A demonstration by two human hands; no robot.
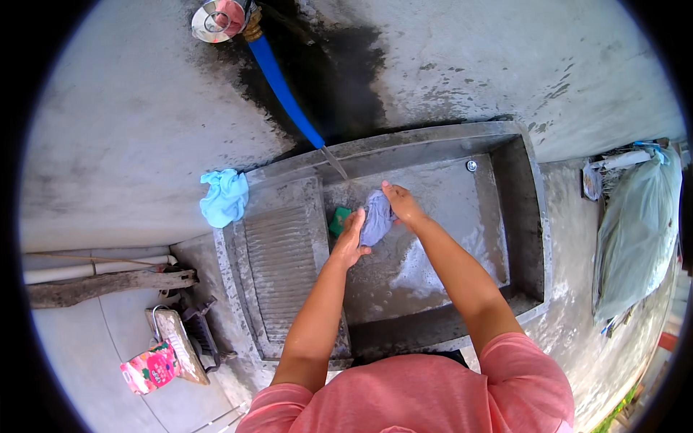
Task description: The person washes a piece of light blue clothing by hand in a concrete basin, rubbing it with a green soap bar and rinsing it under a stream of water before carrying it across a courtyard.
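Observation:
A bunched lavender cloth [377,219] hangs between my two hands over the basin of a concrete laundry sink [447,173]. My left hand [351,242] grips its left side, and my right hand [401,203] is closed on its upper right. Beside my left fingers a green block [339,221], perhaps soap, rests near the ribbed washboard [281,267]. Water runs from the blue hose [289,105] and falls just beyond the cloth. White suds [426,270] lie on the basin floor under my right forearm.
A light blue cloth [224,198] lies on the sink's far left corner. The hose hangs from a wall tap [253,25]. At right, a translucent plastic sheet [635,238] covers something. A log [108,287], a white pipe [94,269] and a pink packet [150,368] are at left.

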